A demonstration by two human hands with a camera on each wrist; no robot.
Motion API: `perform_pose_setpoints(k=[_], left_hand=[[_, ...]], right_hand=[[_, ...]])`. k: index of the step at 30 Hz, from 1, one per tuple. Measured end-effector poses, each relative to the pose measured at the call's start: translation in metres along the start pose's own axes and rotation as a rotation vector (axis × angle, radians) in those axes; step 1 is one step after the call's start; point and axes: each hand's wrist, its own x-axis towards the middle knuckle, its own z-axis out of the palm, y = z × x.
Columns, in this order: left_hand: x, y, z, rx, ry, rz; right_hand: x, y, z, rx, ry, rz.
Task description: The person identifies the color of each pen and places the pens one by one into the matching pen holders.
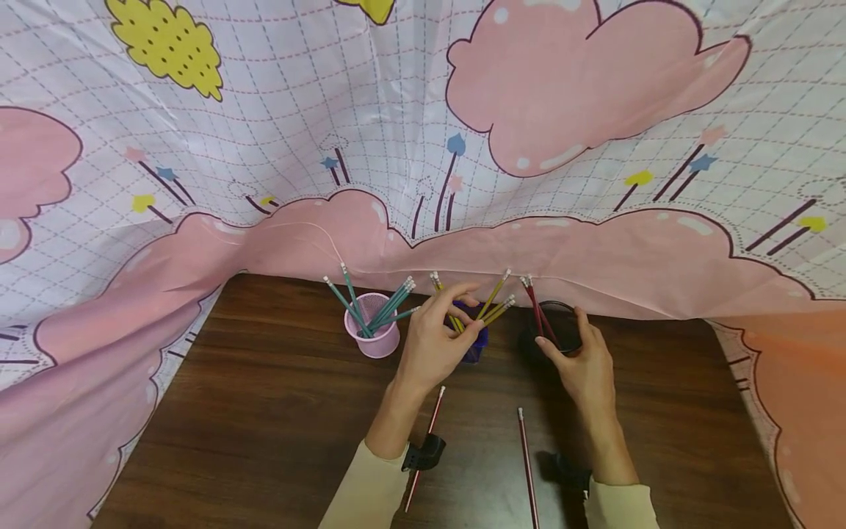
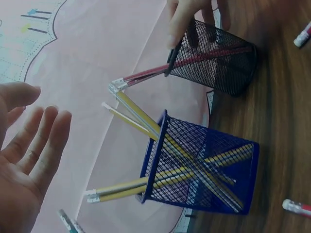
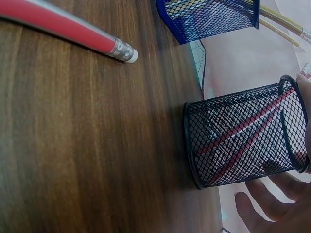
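My left hand (image 1: pixel 439 334) hovers above the blue mesh pencil holder (image 2: pixel 201 167), fingers loosely bent and apart, with nothing between them. Several yellow pencils (image 1: pixel 497 310) lean out of that holder. With thumb and fingers spread about its rim, my right hand (image 1: pixel 588 360) holds the black mesh pencil cup (image 3: pixel 243 136). Two red pencils (image 2: pixel 146 74) stand slanted inside this cup, eraser ends up. In the left wrist view, the open left palm (image 2: pixel 22 160) is apart from the yellow pencils.
A pink mesh cup (image 1: pixel 380 347) with several green pencils (image 1: pixel 390 305) stands left of the blue holder. Two red pencils lie on the wooden table: one by the left wrist (image 1: pixel 434 411), another farther right (image 1: pixel 526 459). A patterned cloth (image 1: pixel 423 257) hangs behind.
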Motion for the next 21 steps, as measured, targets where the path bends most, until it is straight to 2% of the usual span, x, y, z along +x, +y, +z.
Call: perform_pose_setpoints(k=[4,12,21], left_hand=[[-0.011,-0.001,-0.004,0.015,-0.011,-0.027],[-0.04,-0.01,-0.009,0.032,-0.028,-0.106],[-0.055,-0.014,-0.013,0.038,-0.017,-0.145]], right_hand=[[-0.001,0.0,0.0,0.0,0.003,0.009],[0.0,-0.001,0.0,-0.004,0.017,-0.026],[-0.001,-0.003,-0.001,-0.006,-0.002,0.004]])
